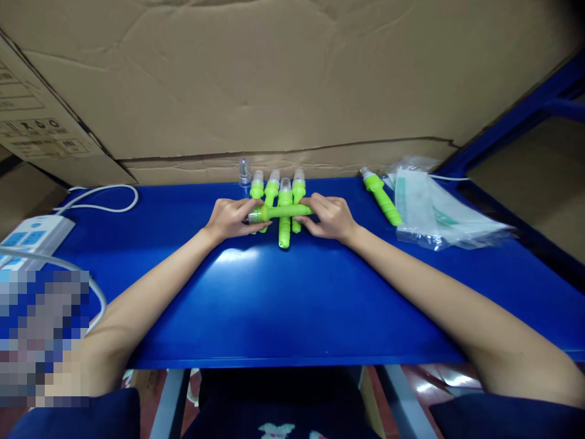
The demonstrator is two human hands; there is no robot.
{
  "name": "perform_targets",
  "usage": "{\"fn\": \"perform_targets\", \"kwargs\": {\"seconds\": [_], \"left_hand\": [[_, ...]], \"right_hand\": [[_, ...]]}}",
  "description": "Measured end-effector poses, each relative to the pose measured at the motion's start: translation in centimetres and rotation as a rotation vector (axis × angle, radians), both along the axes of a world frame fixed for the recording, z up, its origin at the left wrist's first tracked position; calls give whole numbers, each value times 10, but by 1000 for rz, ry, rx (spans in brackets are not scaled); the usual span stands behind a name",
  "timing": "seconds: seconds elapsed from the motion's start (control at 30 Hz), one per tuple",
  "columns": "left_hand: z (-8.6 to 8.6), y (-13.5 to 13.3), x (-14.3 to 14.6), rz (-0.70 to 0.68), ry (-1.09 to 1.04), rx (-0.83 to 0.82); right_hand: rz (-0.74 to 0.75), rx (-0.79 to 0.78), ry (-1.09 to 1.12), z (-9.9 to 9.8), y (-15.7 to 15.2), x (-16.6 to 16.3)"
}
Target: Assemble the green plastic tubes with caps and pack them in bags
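Both of my hands hold one green plastic tube (286, 211) that lies crosswise over a row of several similar green tubes (284, 230) with clear caps on the blue table (274, 299). My left hand (231, 218) pinches its capped end. My right hand (329, 217) grips the other end with closed fingers. A loose clear cap (244, 171) stands upright just behind the row.
Another green tube (381, 196) lies to the right beside a pile of clear plastic bags (439, 210). A white power strip (31, 235) and white cable (103, 198) sit at the left. Cardboard sheets (283, 79) stand behind the table. A blue frame (516, 116) runs along the right.
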State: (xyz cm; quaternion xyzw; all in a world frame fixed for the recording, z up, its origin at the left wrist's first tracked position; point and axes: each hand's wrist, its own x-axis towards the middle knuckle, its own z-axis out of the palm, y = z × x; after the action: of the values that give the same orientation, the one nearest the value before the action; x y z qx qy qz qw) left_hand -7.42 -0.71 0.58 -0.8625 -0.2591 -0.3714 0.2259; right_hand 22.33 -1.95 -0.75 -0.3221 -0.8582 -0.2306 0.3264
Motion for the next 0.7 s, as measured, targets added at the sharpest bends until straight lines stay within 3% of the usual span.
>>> {"fn": "perform_targets", "kwargs": {"seconds": [0.3,0.7], "left_hand": [[-1,2,-2,-7,5,-23],[-1,6,-2,-30,-17,-89]], "right_hand": [[36,6,32,0,0,-3],[-59,-128,3,0,1,-3]]}}
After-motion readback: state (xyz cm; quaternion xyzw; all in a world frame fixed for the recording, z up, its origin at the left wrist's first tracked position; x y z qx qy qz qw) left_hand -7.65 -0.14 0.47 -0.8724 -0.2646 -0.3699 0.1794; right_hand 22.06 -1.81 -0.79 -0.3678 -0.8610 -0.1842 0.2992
